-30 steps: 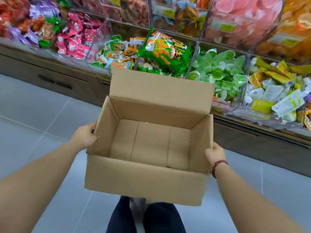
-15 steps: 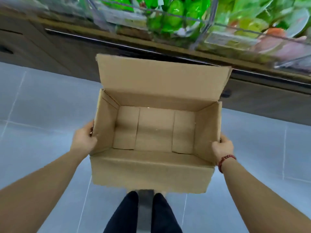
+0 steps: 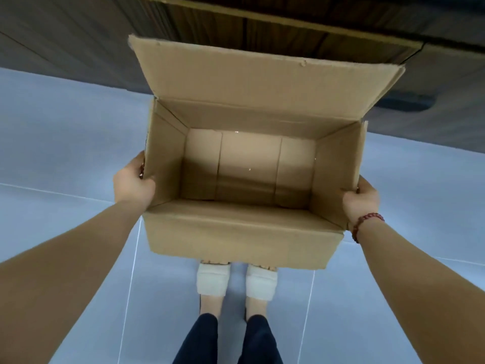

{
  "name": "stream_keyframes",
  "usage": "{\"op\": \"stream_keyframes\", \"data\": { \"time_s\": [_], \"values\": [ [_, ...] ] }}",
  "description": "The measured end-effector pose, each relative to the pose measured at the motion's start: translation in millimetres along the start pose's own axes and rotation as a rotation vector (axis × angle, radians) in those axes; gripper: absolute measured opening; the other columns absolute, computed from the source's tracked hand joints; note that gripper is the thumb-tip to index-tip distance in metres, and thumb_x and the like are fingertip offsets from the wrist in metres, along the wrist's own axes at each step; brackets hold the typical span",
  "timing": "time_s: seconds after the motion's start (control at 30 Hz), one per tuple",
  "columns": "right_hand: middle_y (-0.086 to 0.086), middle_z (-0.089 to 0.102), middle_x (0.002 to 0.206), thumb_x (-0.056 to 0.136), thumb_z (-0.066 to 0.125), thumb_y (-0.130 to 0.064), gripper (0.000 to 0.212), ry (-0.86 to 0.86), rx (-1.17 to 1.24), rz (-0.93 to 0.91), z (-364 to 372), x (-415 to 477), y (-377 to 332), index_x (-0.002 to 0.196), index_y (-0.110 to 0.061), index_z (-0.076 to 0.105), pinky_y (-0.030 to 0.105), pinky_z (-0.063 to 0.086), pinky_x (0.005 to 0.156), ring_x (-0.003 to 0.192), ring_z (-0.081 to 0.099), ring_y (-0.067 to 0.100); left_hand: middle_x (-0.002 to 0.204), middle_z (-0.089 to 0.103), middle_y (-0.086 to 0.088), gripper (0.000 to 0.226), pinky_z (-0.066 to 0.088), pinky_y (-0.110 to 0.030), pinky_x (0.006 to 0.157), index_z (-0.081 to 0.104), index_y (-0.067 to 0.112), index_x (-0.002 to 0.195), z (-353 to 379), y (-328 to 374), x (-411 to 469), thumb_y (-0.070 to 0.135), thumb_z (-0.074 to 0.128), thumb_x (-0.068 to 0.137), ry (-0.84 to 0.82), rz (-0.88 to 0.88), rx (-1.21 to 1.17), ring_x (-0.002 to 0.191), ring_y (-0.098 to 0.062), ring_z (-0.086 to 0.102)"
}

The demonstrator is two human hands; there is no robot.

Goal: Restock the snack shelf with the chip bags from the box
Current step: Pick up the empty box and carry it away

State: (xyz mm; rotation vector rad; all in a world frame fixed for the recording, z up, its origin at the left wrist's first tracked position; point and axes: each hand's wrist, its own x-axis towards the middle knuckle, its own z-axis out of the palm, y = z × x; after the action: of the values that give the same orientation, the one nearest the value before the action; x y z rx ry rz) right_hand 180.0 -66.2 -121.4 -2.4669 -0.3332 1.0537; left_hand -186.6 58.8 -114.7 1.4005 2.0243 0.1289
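- Cardboard box (image 3: 241,229) held out in front of the body, above the grey tiled floor (image 3: 65,153), open top facing up.
- Left hand (image 3: 133,183) clamped on the box's left wall near the top edge, thumb hooked over the rim to the inside, fingers out of sight on the outer face.
- Right hand (image 3: 360,199) gripping the right wall the same way, thumb at the rim, fingers wrapped round the outside; red bead bracelet (image 3: 363,223) on that wrist.
- Far flap (image 3: 262,74) standing up and leaning away, toward the dark wood cabinet base (image 3: 275,27) along the top of the view.
- Inside of the box: bare cardboard bottom with its flap seams showing, no chip bags in it.
- Snack shelf and chip bags out of frame; only the cabinet front below visible, with a dark recessed handle (image 3: 404,102) at right.
- Under the box's near edge: two feet in pale slippers (image 3: 214,282), dark trouser legs (image 3: 199,340) below, standing on the tiles.
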Motion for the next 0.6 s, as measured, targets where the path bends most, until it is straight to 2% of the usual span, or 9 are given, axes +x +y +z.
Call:
{"op": "stream_keyframes", "data": {
  "time_s": [0.1,0.17,0.3,0.43,0.5,0.6],
  "values": [
    [0.006,0.063,0.095,0.081,0.040,0.007,0.048,0.037,-0.002,0.015,10,12,2,0.117,-0.013,0.064,0.037,0.049,0.092,0.096,0.059,0.027,0.096,0.065,-0.001,0.052,0.042,-0.025,0.079,0.061,0.024,0.124,13,-2,8,-0.005,0.050,0.081,-0.005,-0.010,-0.057,0.088,-0.023,0.058],
    [0.005,0.064,0.095,0.080,0.041,0.007,0.049,0.033,0.000,0.011,16,18,4,0.117,-0.016,0.064,0.042,0.051,0.095,0.099,0.061,0.030,0.100,0.068,-0.003,0.053,0.046,-0.027,0.086,0.061,0.026,0.123,21,-6,17,-0.003,0.050,0.080,-0.008,-0.005,-0.058,0.094,-0.025,0.061],
    [0.004,0.063,0.095,0.082,0.045,0.004,0.050,0.028,0.007,0.059,23,25,12,0.121,-0.022,0.063,0.045,0.051,0.096,0.103,0.062,0.032,0.104,0.068,-0.004,0.054,0.043,-0.024,0.089,0.059,0.025,0.127,28,-11,31,-0.003,0.050,0.081,-0.045,-0.002,-0.031,0.101,-0.025,0.062],
    [0.005,0.063,0.096,0.084,0.046,0.003,0.047,0.028,0.005,0.042,31,31,14,0.122,-0.020,0.062,0.045,0.051,0.095,0.105,0.061,0.034,0.099,0.065,-0.004,0.054,0.039,-0.019,0.084,0.058,0.023,0.128,30,-7,40,-0.002,0.048,0.082,-0.047,0.009,0.011,0.092,-0.024,0.058],
    [0.008,0.064,0.104,0.084,0.045,0.001,0.049,0.017,-0.031,0.026,34,32,17,0.128,-0.019,0.056,0.042,0.050,0.093,0.107,0.060,0.034,0.100,0.065,-0.005,0.055,0.039,-0.020,0.083,0.058,0.024,0.129,31,-8,42,-0.001,0.046,0.081,-0.029,0.021,0.026,0.092,-0.025,0.057],
    [0.010,0.063,0.119,0.084,0.044,-0.001,0.058,-0.038,-0.106,0.028,30,30,18,0.139,-0.022,0.044,0.034,0.047,0.085,0.104,0.058,0.032,0.098,0.060,0.001,0.059,0.038,-0.021,0.081,0.055,0.028,0.130,32,-9,37,-0.001,0.042,0.081,-0.018,0.021,0.029,0.090,-0.020,0.052]
  ]
}}
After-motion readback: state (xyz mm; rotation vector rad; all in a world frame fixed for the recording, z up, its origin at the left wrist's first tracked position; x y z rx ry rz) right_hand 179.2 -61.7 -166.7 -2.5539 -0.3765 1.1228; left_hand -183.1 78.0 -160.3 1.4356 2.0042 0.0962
